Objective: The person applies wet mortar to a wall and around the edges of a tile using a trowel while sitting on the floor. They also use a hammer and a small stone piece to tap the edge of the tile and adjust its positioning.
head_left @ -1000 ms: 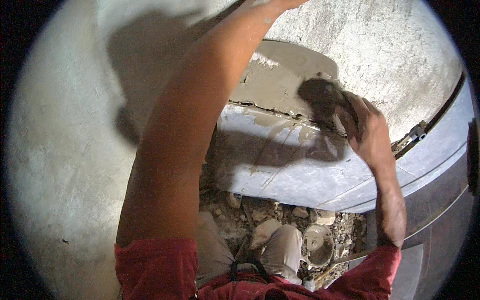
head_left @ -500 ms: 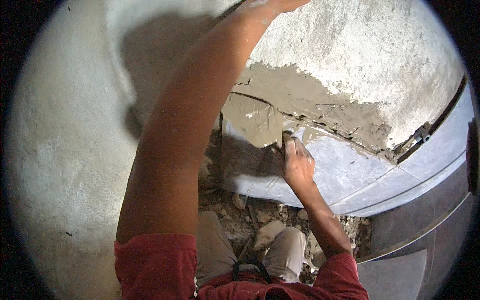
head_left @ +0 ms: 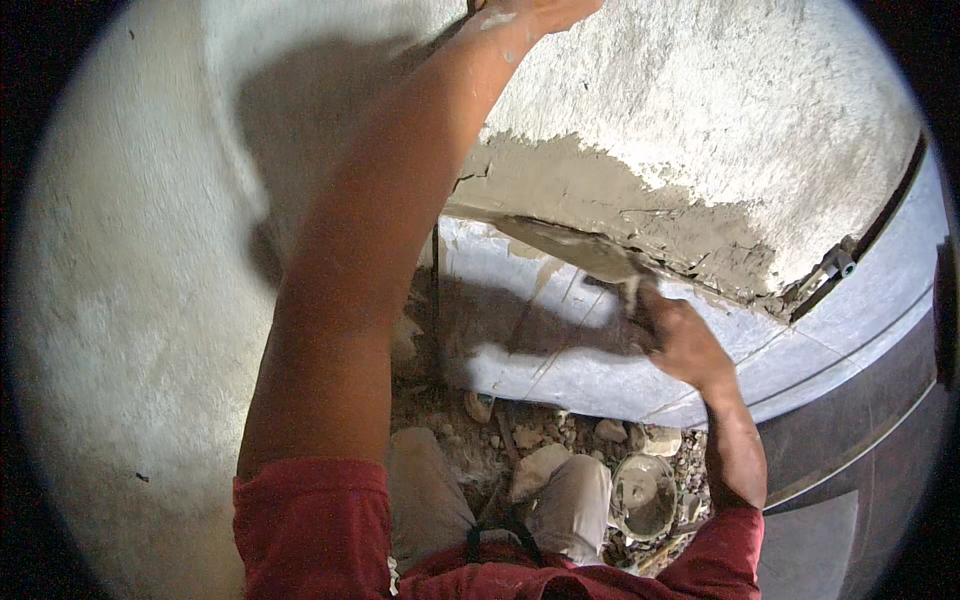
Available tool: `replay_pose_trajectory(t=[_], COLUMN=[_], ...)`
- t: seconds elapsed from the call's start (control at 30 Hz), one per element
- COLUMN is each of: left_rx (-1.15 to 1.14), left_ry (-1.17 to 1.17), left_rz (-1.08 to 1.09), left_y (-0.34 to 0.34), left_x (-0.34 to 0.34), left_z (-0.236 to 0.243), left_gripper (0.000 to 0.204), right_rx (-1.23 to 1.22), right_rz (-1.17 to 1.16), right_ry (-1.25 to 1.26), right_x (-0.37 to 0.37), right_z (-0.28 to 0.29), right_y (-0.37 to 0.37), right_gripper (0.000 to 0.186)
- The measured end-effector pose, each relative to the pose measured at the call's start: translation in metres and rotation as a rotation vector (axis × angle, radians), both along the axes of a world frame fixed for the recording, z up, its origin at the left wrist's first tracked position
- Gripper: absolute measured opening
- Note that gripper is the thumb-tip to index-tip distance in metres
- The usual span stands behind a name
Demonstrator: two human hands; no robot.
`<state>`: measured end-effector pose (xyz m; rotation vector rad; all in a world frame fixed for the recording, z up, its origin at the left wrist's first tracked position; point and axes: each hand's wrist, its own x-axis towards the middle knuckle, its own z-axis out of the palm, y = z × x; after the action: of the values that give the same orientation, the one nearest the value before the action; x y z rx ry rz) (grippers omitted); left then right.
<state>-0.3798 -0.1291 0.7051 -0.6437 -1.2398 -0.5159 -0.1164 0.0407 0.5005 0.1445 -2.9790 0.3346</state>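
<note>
My right hand (head_left: pixel 690 338) is closed around the handle of a mortar-smeared trowel (head_left: pixel 590 254). Its blade is tilted nearly edge-on along the top of the grey-blue wall tiles (head_left: pixel 740 355). Just above lies a band of wet grey mortar (head_left: pixel 560 180), with a ragged crack along its lower edge. Thin mortar streaks run down the tile face. My left arm stretches up across the view, and my left hand (head_left: pixel 560 12) is cut off by the top edge near the whitish wall. Its fingers are out of sight.
Between my knees and the tiles lies rubble with stones (head_left: pixel 540 470). A round mortar-stained bucket (head_left: pixel 643 495) stands by my right knee. A grey pipe fitting (head_left: pixel 843 263) sticks out of the wall at right. Dark tiles (head_left: pixel 880 470) extend to the lower right.
My right hand has moved right with the trowel, whose blade has turned from showing its broad face to nearly edge-on. The bucket has come into view. My left arm has barely shifted.
</note>
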Motion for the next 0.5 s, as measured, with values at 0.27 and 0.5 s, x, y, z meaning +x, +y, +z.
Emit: replay_pose_trajectory(t=[0.27, 0.5], left_rx=[0.011, 0.018], left_ry=[0.025, 0.016], left_rz=[0.003, -0.003], left_y=[0.002, 0.004], left_x=[0.003, 0.001], left_z=[0.002, -0.003], left_gripper=[0.070, 0.068], right_rx=[-0.104, -0.088], right_rz=[-0.015, -0.108], right_ry=[0.456, 0.391], right_x=[-0.026, -0.073], right_z=[-0.031, -0.042], right_y=[-0.032, -0.075], right_gripper=[0.031, 0.027])
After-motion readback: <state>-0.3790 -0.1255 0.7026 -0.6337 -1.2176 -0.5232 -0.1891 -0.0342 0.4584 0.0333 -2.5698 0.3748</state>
